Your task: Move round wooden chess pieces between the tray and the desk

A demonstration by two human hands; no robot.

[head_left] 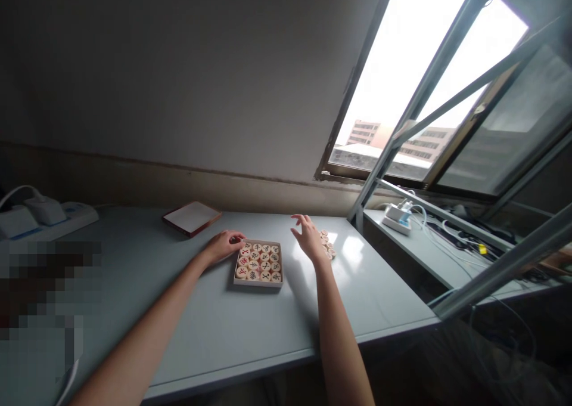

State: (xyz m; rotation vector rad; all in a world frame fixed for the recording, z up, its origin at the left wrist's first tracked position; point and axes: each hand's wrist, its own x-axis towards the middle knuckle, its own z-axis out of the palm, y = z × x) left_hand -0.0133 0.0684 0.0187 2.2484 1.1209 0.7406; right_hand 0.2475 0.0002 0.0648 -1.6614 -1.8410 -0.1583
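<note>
A shallow square box (235,273) of round wooden chess pieces (259,263), marked in red and black, lies on the pale table (214,328). My left hand (223,244) rests at the box's far left corner, fingers curled against its edge. My right hand (307,237) hovers to the right of the box with fingers spread and nothing in it. Several loose pieces (328,244) lie on the table just beyond that hand, partly hidden by it.
A red-edged flat lid or box (191,217) lies at the back near the wall. A white power strip (47,218) with plugs sits far left. To the right, another power strip (397,217) and cables lie behind a window frame (402,138). The table edge runs near me.
</note>
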